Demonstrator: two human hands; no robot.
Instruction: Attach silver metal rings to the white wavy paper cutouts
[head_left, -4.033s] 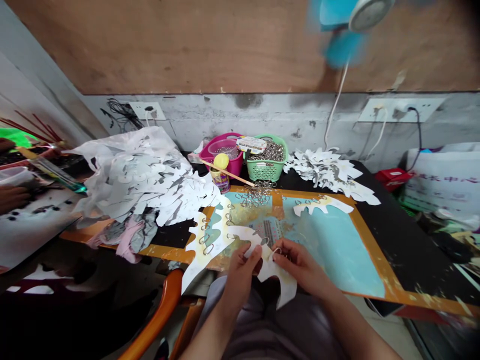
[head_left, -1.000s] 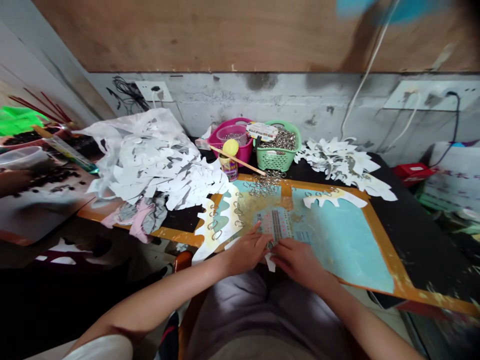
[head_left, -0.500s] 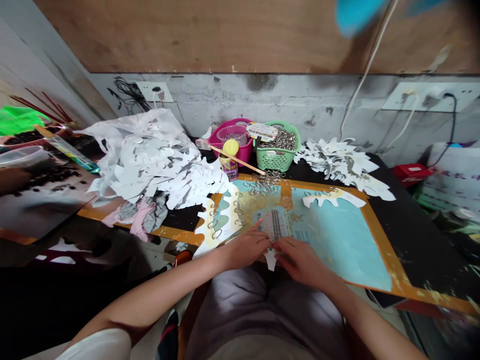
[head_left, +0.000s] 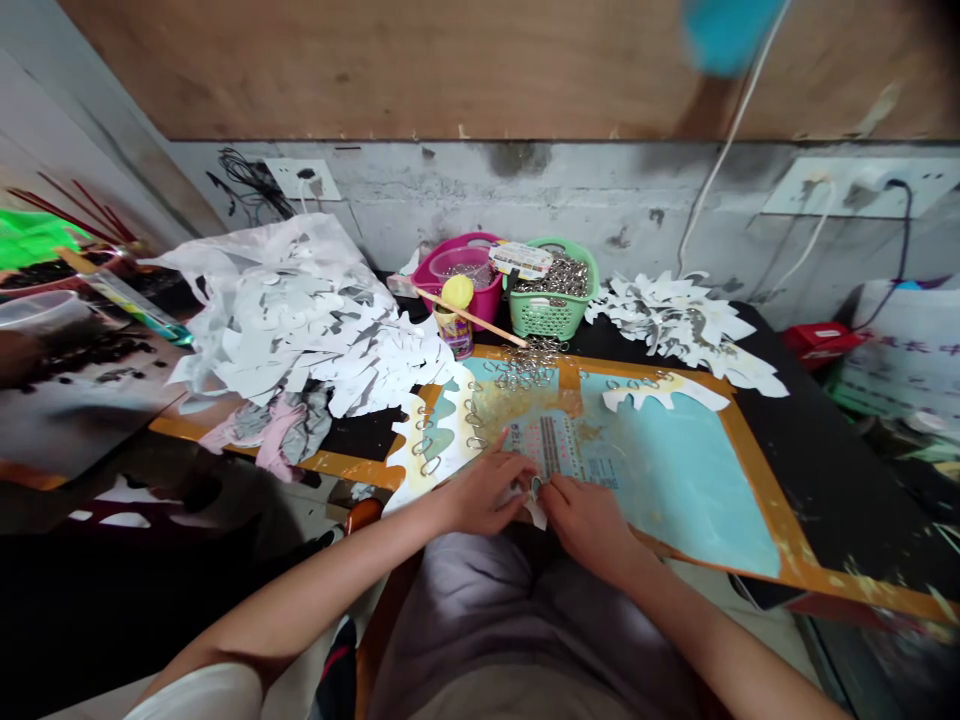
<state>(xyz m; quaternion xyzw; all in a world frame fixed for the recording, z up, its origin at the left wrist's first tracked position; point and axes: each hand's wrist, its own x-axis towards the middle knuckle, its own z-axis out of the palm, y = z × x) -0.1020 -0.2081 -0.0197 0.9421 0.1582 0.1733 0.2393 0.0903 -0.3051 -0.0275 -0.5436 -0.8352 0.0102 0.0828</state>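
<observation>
At the near edge of the work mat, my left hand (head_left: 491,492) is closed on a small white paper cutout (head_left: 537,514), its thumb and fingers near the piece's edge. My right hand (head_left: 589,522) pinches a small metal ring (head_left: 535,484) at that cutout, close to the left fingertips. Exactly how ring and paper meet is hidden by the fingers. Left of my hands lie white toothed paper strips (head_left: 450,455) with several metal rings along them. Another toothed strip (head_left: 667,392) with rings rests on the mat's right side. A heap of loose rings (head_left: 525,370) lies behind my hands.
The blue mat (head_left: 690,490) has brown tape edges. Behind it stand a pink basket (head_left: 489,300), a green basket (head_left: 549,318) of metal rings, and a small can (head_left: 455,335) with a wooden stick (head_left: 484,322) across it. Paper cutouts pile up left (head_left: 300,330) and right (head_left: 675,325).
My left fingers have lifted and spread slightly from the paper, and the ring now shows between the hands. The white cutout has tilted and less of it is visible.
</observation>
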